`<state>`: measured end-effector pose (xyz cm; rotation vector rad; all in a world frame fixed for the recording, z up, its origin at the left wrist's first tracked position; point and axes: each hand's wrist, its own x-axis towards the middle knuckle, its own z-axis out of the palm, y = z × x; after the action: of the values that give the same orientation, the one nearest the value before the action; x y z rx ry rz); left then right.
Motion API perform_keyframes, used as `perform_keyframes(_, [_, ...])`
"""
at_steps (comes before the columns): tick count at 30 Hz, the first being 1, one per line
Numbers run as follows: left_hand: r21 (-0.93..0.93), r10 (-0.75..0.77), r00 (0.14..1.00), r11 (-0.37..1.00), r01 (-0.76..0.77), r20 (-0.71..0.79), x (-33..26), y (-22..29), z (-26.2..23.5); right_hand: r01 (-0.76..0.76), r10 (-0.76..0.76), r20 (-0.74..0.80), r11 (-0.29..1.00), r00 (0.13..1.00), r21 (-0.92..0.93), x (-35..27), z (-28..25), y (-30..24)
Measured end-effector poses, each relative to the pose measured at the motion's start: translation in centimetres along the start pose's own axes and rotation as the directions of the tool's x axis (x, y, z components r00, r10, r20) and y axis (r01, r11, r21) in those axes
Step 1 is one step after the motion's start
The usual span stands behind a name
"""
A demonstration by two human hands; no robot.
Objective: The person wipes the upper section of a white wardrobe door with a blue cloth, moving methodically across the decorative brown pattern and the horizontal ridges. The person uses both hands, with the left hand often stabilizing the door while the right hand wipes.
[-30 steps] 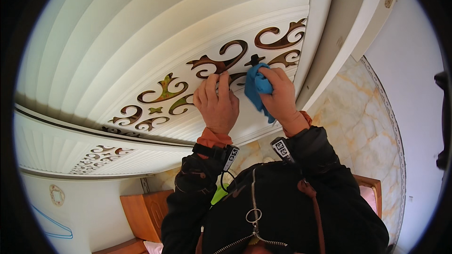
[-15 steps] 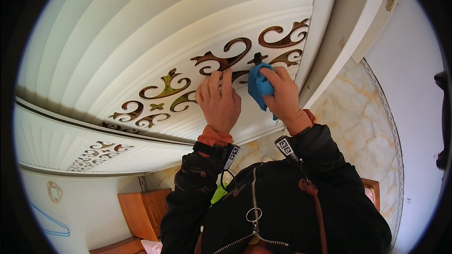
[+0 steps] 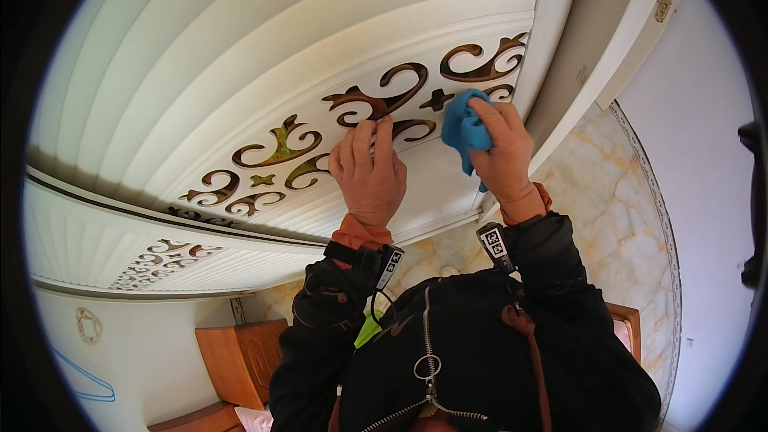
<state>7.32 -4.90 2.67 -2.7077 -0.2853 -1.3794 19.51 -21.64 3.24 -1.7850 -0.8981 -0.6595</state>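
Bright, even daylight, no glare. White panel (image 3: 240, 56) well lit at upper left, soft shadow under its lower edge. Heavy fisheye bending, black vignette at corners. Centre sharp, my jacket (image 3: 480, 352) dark at bottom.

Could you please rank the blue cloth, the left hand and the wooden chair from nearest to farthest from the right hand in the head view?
1. blue cloth: held in the right hand.
2. left hand: alongside, flat on the white panel.
3. wooden chair: far below, lower left.
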Motion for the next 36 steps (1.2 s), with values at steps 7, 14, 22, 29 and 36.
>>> perform_keyframes(7, [0.009,0.011,1.0,1.0,-0.011,0.006,-0.5,-0.3,0.5,-0.093,0.107,0.165,0.992,0.98,-0.089,-0.6,2.1,-0.3])
perform_keyframes(14, [0.019,0.01,1.0,1.0,-0.011,0.027,-0.4,-0.3,0.3,-0.006,0.003,0.199,1.0,0.98,0.014,-2.1,1.1,-1.1])
perform_keyframes(22, [0.014,0.023,0.998,1.0,-0.024,0.066,-0.5,-0.4,0.2,-0.053,0.05,0.11,0.998,0.993,0.02,-1.3,4.0,-0.5])
perform_keyframes(29, [0.046,0.013,1.0,0.999,-0.014,0.014,-0.2,0.1,0.2,-0.143,0.113,0.246,0.984,0.963,0.107,-2.3,1.4,0.4])
perform_keyframes(36, [0.033,0.009,0.994,0.999,-0.013,0.107,-0.3,-0.1,0.0,-0.131,0.117,0.102,0.981,0.988,0.143,-2.4,3.9,0.1])
